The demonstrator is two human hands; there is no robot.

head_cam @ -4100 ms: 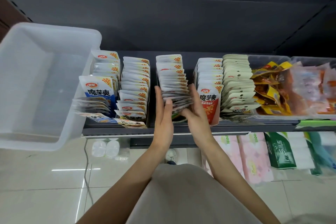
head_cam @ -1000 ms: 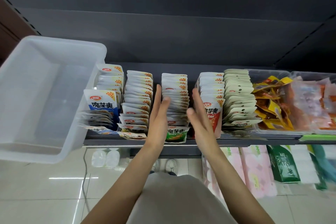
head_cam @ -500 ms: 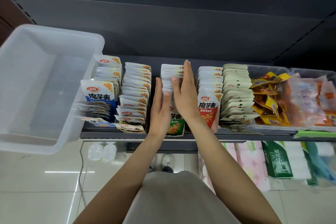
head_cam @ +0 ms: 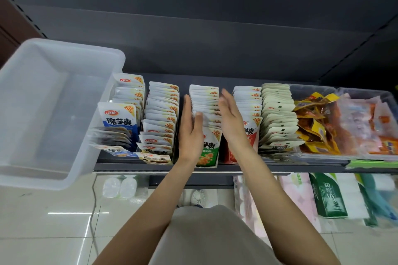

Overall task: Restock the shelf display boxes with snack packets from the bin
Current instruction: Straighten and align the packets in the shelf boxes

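head view, step in hand: you are squaring up the green-fronted row of snack packets [head_cam: 204,118] on the shelf [head_cam: 269,166], one hand at each side of it.
head view, left hand [head_cam: 191,131]: fingers straight and pressed together, laid flat along the row's left side, thumb resting over the packet tops; it grips nothing.
head view, right hand [head_cam: 231,121]: fingers straight and close together, palm turned toward the row's right side; it is blurred, so i cannot tell whether it touches the packets or stands just off them.
head view, how to do it well: keep both palms flat and parallel, press inward evenly, then slide toward the back so the tops line up; don't pinch single packets, since they look thin and likely to fan out.
head view, where the row is: third from the left, between a white row [head_cam: 160,118] and the red-fronted row [head_cam: 247,114].
head view, bin [head_cam: 62,165]: the clear tub at the shelf's left end, well apart from your hands; no packets show in it.
head view, which way it points: packets stand on edge, printed faces toward you; the row's long axis runs front to back on the shelf.
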